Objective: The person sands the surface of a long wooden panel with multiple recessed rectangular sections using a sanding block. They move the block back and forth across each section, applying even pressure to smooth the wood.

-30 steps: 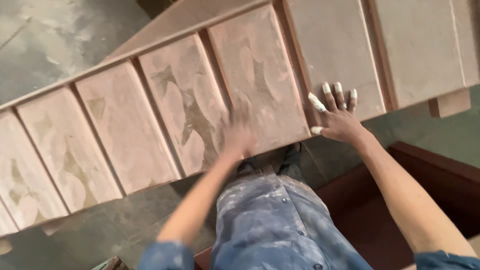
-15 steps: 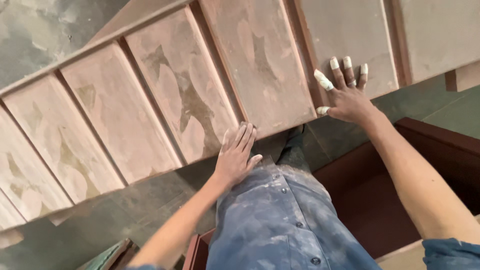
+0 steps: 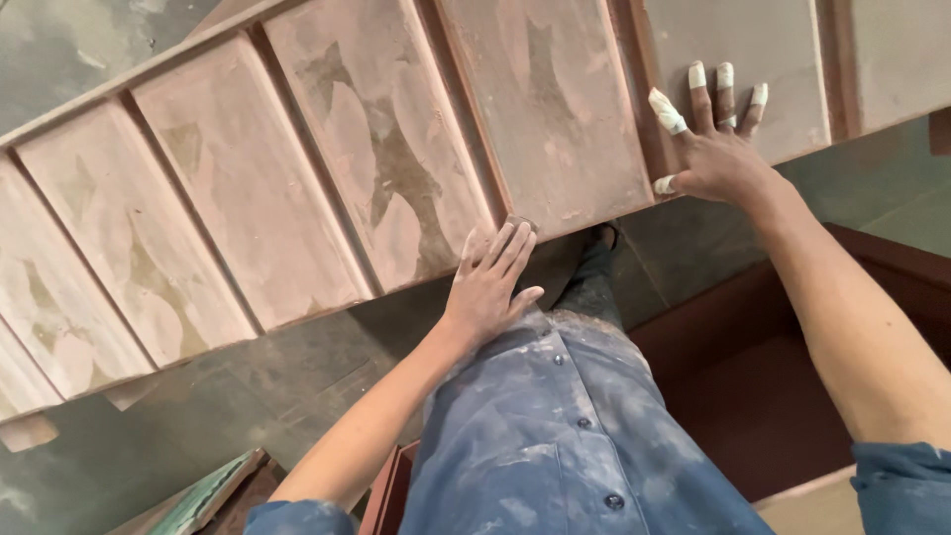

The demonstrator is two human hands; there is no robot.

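A long wooden panelled board with several recessed panels, patched with pale filler, lies across the view. My left hand rests at the board's near edge, its fingers together and pressing a small dark sanding piece against the wood. My right hand lies flat on the board farther right, fingers spread and holding nothing. White tape wraps its fingertips and thumb.
A dark red-brown wooden frame stands below the board at the right. A green-faced board lies at the bottom left on the grey concrete floor. A small wooden block sticks out under the board's left end.
My left hand has slid back from the panel's surface to the near edge. My right hand has stayed planted on the board while the view shifted.
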